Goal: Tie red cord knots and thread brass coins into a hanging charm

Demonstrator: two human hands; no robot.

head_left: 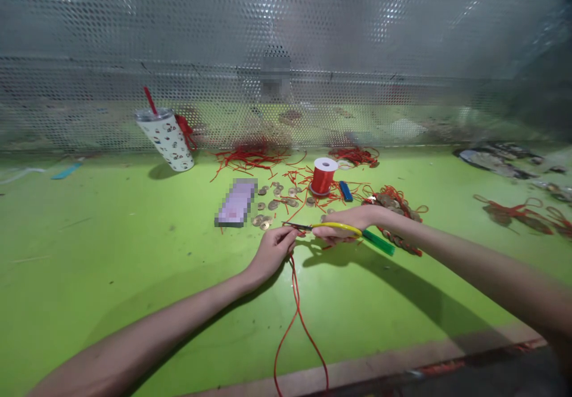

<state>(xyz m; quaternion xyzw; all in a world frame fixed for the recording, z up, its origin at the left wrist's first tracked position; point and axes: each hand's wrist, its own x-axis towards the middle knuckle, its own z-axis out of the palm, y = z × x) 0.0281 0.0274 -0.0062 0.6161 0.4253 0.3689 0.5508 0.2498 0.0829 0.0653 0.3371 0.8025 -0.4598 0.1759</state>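
Observation:
My left hand [272, 251] pinches a red cord [298, 309], whose long loop hangs down over the table's front edge. In my right hand [342, 225] are scissors [336, 226] with yellow handles; their blades point left and meet the cord just above my left fingertips. A green lighter-like object [378, 242] sticks out at the right of my right hand. Loose coins [273, 204] lie beyond my hands, beside a pixelated phone [238, 202]. Behind my right hand stands a spool of red cord [323, 177].
A white tumbler [167, 140] with a red straw stands back left. Red cord scraps [252, 157] lie along the mesh wall [214, 99]. Bundled coins on cords [393, 206] are beside my right wrist. A blue object [345, 191] lies by the spool.

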